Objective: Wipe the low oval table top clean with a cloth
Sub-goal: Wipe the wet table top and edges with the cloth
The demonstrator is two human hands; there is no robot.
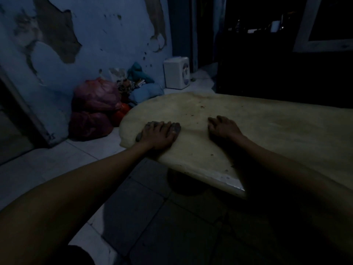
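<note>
Your left hand (159,135) presses the cloth (176,129) flat on the table (267,131). The cloth looks soft; hold it under the palm. Your right hand (222,127) rests empty, fingers spread.

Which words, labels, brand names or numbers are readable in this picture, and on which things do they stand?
None can be read.
White box by the wall: a round coloured mark on its side, too blurred to read.
Board leaning at left: dark marks near its bottom, unreadable.

Hidden and cut off
The left hand (158,135) covers most of the cloth (176,129); the bench (267,131) runs off the right edge.
</note>
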